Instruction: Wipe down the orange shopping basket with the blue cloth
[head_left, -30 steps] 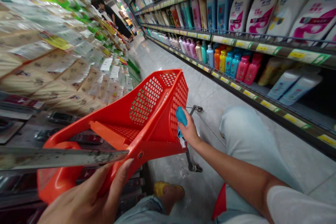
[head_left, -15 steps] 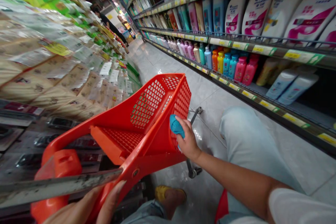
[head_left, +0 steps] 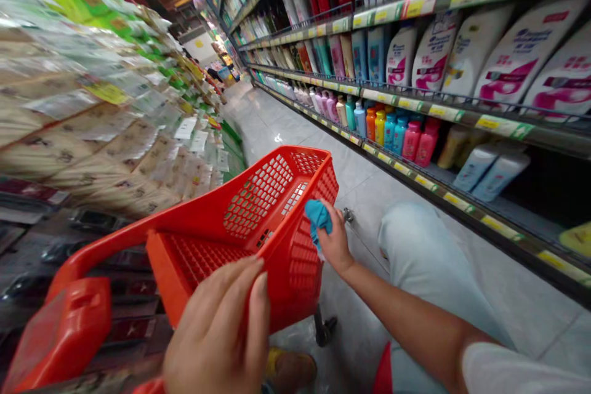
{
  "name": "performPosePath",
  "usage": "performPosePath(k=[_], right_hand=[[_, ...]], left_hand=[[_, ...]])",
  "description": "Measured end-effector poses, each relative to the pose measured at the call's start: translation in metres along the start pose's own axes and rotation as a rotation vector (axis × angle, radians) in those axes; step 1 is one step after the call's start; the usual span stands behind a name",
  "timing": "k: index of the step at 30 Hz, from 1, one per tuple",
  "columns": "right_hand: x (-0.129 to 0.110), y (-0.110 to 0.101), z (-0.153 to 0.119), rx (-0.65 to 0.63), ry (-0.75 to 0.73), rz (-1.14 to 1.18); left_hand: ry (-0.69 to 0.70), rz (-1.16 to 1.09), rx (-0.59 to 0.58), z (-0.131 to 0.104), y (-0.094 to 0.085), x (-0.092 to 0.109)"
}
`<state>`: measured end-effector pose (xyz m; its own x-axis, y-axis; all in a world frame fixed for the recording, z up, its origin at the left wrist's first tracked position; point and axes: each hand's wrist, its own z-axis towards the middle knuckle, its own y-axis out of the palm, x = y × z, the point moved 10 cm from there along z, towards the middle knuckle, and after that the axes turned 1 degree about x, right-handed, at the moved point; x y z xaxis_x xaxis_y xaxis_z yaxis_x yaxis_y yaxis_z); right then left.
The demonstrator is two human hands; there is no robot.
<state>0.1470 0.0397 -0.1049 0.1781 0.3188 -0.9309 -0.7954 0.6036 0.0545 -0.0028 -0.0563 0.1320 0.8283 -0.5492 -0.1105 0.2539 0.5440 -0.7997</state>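
Observation:
A red plastic shopping cart (head_left: 152, 228) with lattice walls stands tilted across the middle of the view. My right hand (head_left: 337, 240) is closed around a crumpled blue cloth (head_left: 318, 217), which lies against or very close to the cart's outer near wall. Over the near top rim of the cart is my left hand (head_left: 219, 326), its fingers bent and close together on the rim. The palm side of that hand is hidden. The cart's basket holds nothing that I can see.
Shelves of shampoo bottles (head_left: 510, 64) line the right, with small coloured bottles (head_left: 410, 141) lower down. Stacked packages (head_left: 83, 148) fill the left. My bent knee (head_left: 415, 246) is beside the cart, above the tiled floor (head_left: 268, 117). A cart wheel (head_left: 325, 331) shows below.
My left hand has moved up and right, from low by the handle to the cart's near rim. The cloth has shifted slightly along the wall, and the view has turned a little.

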Motion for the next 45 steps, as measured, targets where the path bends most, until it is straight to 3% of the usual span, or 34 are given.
performPosePath(k=[2,5,7,10,12,16,22,27,32,38,43,45], right_hand=[[0.017,-0.005,0.006,0.065,0.068,-0.012],[0.025,0.007,0.004,-0.031,0.059,0.028],[0.033,0.013,0.003,-0.078,0.085,0.069],[0.047,0.014,0.003,-0.036,0.23,0.122],[0.045,0.017,0.0,-0.021,0.275,0.108],[0.019,0.024,0.005,-0.105,0.165,0.071],[0.021,0.009,0.036,0.054,0.22,0.063],[0.002,0.023,0.027,-0.072,0.1,0.076],[0.022,0.007,0.043,0.068,0.252,0.099],[0.009,0.024,0.022,-0.075,0.129,0.151],[0.052,0.0,0.053,0.122,0.393,0.116],[0.054,0.0,0.059,0.125,0.376,0.11]], left_hand=[[-0.022,0.2,-0.049,0.016,0.031,0.004],[-0.068,0.39,-0.177,0.023,0.068,0.0],[-0.126,0.41,-0.277,0.019,0.082,-0.008],[-0.233,0.378,-0.415,0.01,0.09,-0.016],[-0.278,0.329,-0.485,0.008,0.093,-0.017],[-0.314,0.259,-0.534,0.008,0.095,-0.017],[-0.33,0.205,-0.585,0.004,0.096,-0.017],[-0.343,0.202,-0.602,0.003,0.091,-0.019],[-0.334,0.209,-0.61,-0.002,0.088,-0.018],[-0.357,0.197,-0.616,-0.009,0.08,-0.021],[-0.423,0.22,-0.613,-0.009,0.073,-0.027],[-0.444,0.234,-0.598,0.0,0.078,-0.028]])
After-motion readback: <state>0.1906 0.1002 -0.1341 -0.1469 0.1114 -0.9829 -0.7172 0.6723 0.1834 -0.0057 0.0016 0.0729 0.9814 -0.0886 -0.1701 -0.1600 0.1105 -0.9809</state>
